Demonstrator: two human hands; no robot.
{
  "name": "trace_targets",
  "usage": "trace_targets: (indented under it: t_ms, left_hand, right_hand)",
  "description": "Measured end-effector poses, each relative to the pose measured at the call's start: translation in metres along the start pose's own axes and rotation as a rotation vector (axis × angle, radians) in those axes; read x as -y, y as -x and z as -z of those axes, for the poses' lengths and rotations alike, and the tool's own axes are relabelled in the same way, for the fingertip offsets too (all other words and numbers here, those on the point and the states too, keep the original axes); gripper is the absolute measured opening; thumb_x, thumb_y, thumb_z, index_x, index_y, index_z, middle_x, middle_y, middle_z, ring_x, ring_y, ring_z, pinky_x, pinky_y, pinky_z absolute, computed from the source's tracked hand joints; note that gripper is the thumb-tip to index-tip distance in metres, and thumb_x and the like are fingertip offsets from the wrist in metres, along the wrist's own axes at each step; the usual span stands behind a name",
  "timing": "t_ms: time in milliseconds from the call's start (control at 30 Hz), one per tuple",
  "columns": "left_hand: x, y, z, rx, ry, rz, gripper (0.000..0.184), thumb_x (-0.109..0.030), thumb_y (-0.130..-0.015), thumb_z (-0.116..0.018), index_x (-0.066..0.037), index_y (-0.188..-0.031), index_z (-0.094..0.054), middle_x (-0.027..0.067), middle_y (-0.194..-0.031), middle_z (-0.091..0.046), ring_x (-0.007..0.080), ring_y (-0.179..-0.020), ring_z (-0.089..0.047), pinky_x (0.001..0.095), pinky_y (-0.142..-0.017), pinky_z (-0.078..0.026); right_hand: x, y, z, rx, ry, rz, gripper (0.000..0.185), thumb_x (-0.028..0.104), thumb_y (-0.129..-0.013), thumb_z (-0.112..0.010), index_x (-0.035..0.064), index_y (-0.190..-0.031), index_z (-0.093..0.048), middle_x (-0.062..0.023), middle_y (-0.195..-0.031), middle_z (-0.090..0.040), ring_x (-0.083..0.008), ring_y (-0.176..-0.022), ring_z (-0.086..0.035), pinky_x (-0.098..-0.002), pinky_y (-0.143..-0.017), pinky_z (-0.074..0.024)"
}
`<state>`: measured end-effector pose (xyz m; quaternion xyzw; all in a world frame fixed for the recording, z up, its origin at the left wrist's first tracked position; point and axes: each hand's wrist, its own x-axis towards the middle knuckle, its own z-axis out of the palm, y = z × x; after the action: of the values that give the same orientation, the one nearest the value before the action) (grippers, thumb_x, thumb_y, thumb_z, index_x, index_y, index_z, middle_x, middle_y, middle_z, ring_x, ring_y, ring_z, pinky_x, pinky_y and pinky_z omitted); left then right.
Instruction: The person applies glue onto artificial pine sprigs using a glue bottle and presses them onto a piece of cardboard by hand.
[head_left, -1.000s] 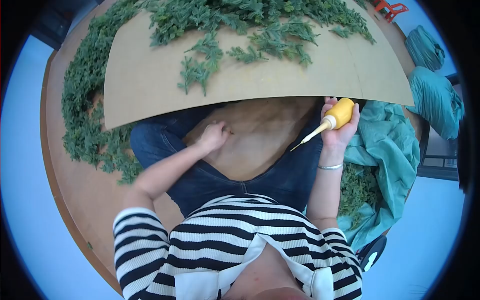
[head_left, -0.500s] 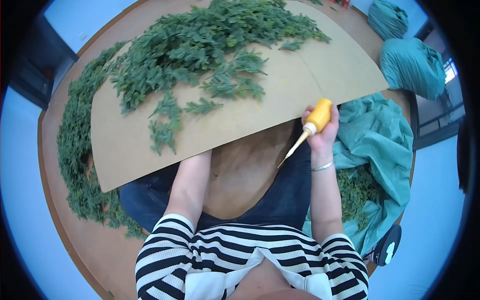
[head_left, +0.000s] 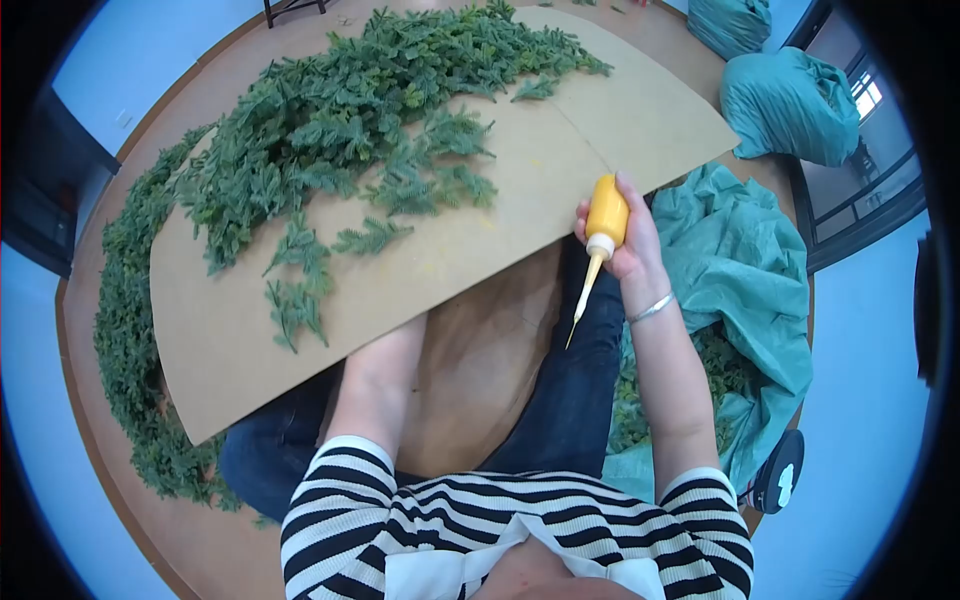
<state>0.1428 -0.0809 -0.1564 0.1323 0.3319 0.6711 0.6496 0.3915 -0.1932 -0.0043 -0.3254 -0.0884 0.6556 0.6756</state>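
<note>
My right hand is wrapped round a yellow squeeze bottle, whose long thin nozzle points down over my right thigh. That hand is beside the near edge of a large tan board. My left forearm runs under the same board, so my left hand is hidden beneath it. A thick heap of green artificial sprigs covers the far part of the board. Loose sprigs lie nearer its left side, and a small one lies between them and the middle.
More green sprigs lie along the floor at left. At right, a crumpled green sack lies partly over other sprigs. Two full green sacks stand farther back. A dark round object is at lower right.
My left hand has gone from between my legs to under the board. The view has shifted, and the board now looks more tilted. The bottle's nozzle has swung to point more steeply down.
</note>
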Motion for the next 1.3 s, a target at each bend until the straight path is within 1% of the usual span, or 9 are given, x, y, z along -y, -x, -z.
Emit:
trace_targets:
  t_ms: [33,100,200,367,667,900,967,1100,1300]
  left_hand:
    - [0.011,0.003,-0.004,-0.003,-0.003,0.011,0.037,-0.024,-0.088,-0.048,-0.005,-0.12,-0.046,0.0104,-0.116,-0.052,0.0214,-0.104,-0.051,0.0336,-0.088,-0.042]
    - [0.033,0.008,-0.011,-0.006,-0.014,0.03,0.037,-0.024,-0.088,-0.048,-0.005,-0.12,-0.046,0.0103,-0.116,-0.053,0.0213,-0.104,-0.051,0.0335,-0.088,-0.042]
    - [0.056,0.012,-0.021,-0.012,-0.021,0.047,0.038,-0.025,-0.088,-0.048,-0.005,-0.12,-0.046,0.0103,-0.116,-0.053,0.0213,-0.104,-0.051,0.0333,-0.088,-0.042]
    - [0.07,0.013,-0.028,-0.005,-0.039,0.055,0.039,-0.026,-0.088,-0.049,-0.005,-0.12,-0.046,0.0101,-0.116,-0.053,0.0212,-0.104,-0.051,0.033,-0.088,-0.041]
    - [0.064,0.014,-0.033,0.008,-0.073,0.056,0.04,-0.028,-0.087,-0.051,-0.005,-0.12,-0.046,0.0099,-0.115,-0.053,0.021,-0.104,-0.051,0.0324,-0.089,-0.041]
    - [0.041,0.013,-0.027,0.013,-0.105,0.053,0.041,-0.029,-0.086,-0.052,-0.005,-0.119,-0.046,0.0097,-0.115,-0.054,0.0208,-0.105,-0.051,0.0319,-0.089,-0.04]
    - [0.033,0.014,-0.024,0.009,-0.108,0.047,0.041,-0.029,-0.086,-0.052,-0.005,-0.119,-0.047,0.0096,-0.115,-0.054,0.0208,-0.105,-0.051,0.0318,-0.089,-0.04]
    - [0.02,0.019,-0.023,-0.014,-0.14,0.031,0.042,-0.03,-0.086,-0.053,-0.005,-0.119,-0.047,0.0095,-0.114,-0.054,0.0207,-0.105,-0.051,0.0316,-0.089,-0.04]
    - [0.019,0.043,-0.022,-0.054,-0.193,0.034,0.043,-0.031,-0.085,-0.053,-0.005,-0.119,-0.047,0.0093,-0.114,-0.054,0.0206,-0.105,-0.05,0.0312,-0.09,-0.04]
  right_hand:
    - [-0.001,-0.001,-0.004,-0.002,0.013,0.006,0.039,0.035,-0.08,-0.062,0.0106,-0.099,-0.039,-0.0138,-0.085,-0.05,-0.0259,-0.069,-0.057,-0.0387,-0.055,-0.0505]
    - [-0.007,0.001,-0.007,-0.078,0.061,0.048,0.038,0.038,-0.081,-0.06,0.0067,-0.094,-0.042,-0.0124,-0.076,-0.052,-0.0232,-0.065,-0.056,-0.0349,-0.053,-0.0508]
    - [-0.006,0.001,-0.011,-0.096,0.11,0.045,0.038,0.037,-0.081,-0.061,0.007,-0.094,-0.042,-0.0108,-0.077,-0.05,-0.0227,-0.065,-0.056,-0.0346,-0.052,-0.0505]
    - [-0.007,0.002,-0.012,-0.132,0.099,0.055,0.036,0.037,-0.08,-0.062,0.009,-0.094,-0.043,-0.0085,-0.078,-0.048,-0.0223,-0.065,-0.056,-0.0342,-0.051,-0.0498]
    - [-0.011,0.005,-0.013,-0.151,0.086,0.05,0.036,0.037,-0.08,-0.061,0.0098,-0.094,-0.043,-0.0073,-0.08,-0.048,-0.0217,-0.065,-0.055,-0.0343,-0.05,-0.0487]
    - [-0.012,0.022,-0.018,-0.236,0.065,0.032,0.034,0.038,-0.081,-0.06,0.0119,-0.095,-0.043,-0.0061,-0.08,-0.047,-0.0222,-0.065,-0.054,-0.0349,-0.05,-0.0483]
    - [-0.011,0.029,-0.013,-0.227,0.037,-0.01,0.038,0.038,-0.081,-0.06,0.0111,-0.1,-0.041,-0.0076,-0.082,-0.048,-0.023,-0.064,-0.057,-0.0386,-0.051,-0.0493]
    - [-0.006,0.036,-0.018,-0.245,0.025,-0.045,0.036,0.038,-0.082,-0.058,0.0107,-0.099,-0.041,-0.0076,-0.082,-0.048,-0.023,-0.065,-0.057,-0.0389,-0.051,-0.049]
    - [0.0,0.052,-0.022,-0.295,-0.006,-0.156,0.036,0.042,-0.084,-0.055,0.0102,-0.096,-0.044,-0.0075,-0.079,-0.05,-0.0217,-0.065,-0.057,-0.0384,-0.052,-0.0485]
